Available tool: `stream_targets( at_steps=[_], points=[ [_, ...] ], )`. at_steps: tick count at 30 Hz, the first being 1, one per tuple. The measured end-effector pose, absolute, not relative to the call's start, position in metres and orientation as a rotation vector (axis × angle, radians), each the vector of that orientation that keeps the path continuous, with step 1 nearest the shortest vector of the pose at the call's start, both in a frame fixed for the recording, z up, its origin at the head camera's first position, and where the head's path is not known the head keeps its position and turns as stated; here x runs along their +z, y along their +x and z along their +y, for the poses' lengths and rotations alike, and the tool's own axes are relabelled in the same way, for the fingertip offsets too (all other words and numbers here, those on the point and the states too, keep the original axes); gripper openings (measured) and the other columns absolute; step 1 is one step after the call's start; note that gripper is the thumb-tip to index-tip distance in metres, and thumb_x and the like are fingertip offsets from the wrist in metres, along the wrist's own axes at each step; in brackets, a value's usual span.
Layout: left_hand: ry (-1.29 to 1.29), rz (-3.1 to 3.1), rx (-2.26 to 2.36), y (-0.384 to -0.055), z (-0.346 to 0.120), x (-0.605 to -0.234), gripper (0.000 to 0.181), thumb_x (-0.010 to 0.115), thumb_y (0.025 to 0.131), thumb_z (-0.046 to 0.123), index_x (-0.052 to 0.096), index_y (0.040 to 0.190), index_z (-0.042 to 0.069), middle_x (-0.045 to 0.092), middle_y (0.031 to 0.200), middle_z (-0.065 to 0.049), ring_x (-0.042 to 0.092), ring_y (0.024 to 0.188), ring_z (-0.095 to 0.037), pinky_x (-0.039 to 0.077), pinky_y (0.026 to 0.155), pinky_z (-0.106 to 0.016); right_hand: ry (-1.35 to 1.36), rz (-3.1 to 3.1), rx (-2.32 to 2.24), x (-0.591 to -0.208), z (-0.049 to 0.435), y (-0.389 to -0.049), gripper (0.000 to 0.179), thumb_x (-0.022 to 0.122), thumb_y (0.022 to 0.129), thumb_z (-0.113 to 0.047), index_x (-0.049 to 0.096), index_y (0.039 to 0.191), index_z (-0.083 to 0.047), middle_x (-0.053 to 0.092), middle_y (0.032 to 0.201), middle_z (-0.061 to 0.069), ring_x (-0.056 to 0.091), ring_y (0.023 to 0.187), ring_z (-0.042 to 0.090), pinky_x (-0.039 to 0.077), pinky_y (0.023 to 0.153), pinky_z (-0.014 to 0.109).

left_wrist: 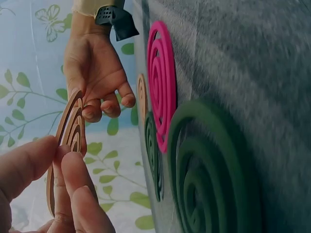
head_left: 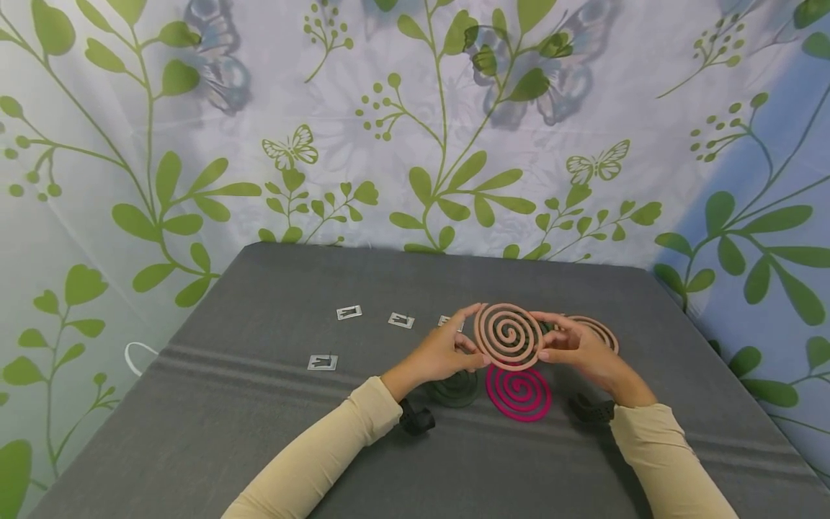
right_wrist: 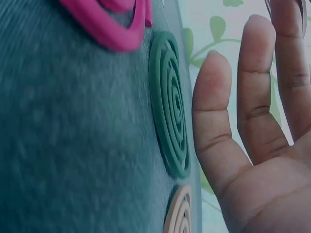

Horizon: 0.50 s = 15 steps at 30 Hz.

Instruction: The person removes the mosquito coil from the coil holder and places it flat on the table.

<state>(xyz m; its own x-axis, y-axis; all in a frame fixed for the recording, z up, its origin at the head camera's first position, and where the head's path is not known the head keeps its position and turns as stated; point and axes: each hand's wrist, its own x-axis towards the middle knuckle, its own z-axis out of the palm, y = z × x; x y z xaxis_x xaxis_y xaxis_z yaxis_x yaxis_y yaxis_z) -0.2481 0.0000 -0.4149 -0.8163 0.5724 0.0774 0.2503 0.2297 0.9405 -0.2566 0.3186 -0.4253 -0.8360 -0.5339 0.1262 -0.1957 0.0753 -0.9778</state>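
A tan spiral mosquito coil [head_left: 510, 336] is held up above the table between both hands. My left hand [head_left: 449, 352] pinches its left edge between thumb and fingers. On the opposite edge, the thumb and index finger of my right hand [head_left: 586, 355] grip it, while the other fingers spread apart in the right wrist view. Below lies a bright pink coil [head_left: 519, 391], with a dark green coil [head_left: 454, 395] to its left, partly behind the left hand. Another green coil [right_wrist: 160, 92] and a second tan coil [head_left: 609, 333] lie behind the right hand.
Several small silver metal stands, such as one at the left [head_left: 322, 362] and one farther back [head_left: 349, 312], lie on the grey cloth-covered table [head_left: 227, 418]. A leaf-patterned curtain [head_left: 363, 166] hangs behind it. Some white cable [head_left: 127, 353] loops at the left edge.
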Motion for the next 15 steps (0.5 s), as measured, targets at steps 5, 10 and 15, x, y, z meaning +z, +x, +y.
stream_targets(
  at_steps=[5,10,15],
  points=[
    [0.727,2.174,1.67,-0.246,0.011,-0.417,0.089,0.079,0.1,0.009,0.029,0.172,0.017,0.079,0.096,-0.007,0.074,0.077,-0.021,0.054,0.067,-0.024,-0.768,2.093,-1.813,-0.427,0.332,-0.255,0.061,0.062,0.103,0.012,0.052,0.158,-0.013,0.079,0.107,0.002,0.075,0.1,0.015,0.058,0.092,0.028],
    [0.701,2.15,1.682,-0.245,0.022,-0.42,0.09,0.081,0.098,0.009,0.031,0.172,0.019,0.078,0.092,-0.002,0.071,0.073,-0.017,0.054,0.064,-0.023,-0.79,2.094,-1.824,-0.425,0.345,-0.252,0.059,0.06,0.104,0.013,0.06,0.151,-0.021,0.08,0.113,0.001,0.075,0.104,0.015,0.059,0.092,0.027],
    [0.717,2.125,1.682,-0.244,0.032,-0.422,0.091,0.081,0.098,0.009,0.03,0.172,0.02,0.078,0.091,-0.002,0.069,0.07,-0.013,0.055,0.063,-0.025,-0.802,2.077,-1.833,-0.421,0.36,-0.25,0.056,0.057,0.105,0.014,0.064,0.148,-0.022,0.08,0.117,0.001,0.075,0.106,0.015,0.06,0.093,0.029]
  ],
)
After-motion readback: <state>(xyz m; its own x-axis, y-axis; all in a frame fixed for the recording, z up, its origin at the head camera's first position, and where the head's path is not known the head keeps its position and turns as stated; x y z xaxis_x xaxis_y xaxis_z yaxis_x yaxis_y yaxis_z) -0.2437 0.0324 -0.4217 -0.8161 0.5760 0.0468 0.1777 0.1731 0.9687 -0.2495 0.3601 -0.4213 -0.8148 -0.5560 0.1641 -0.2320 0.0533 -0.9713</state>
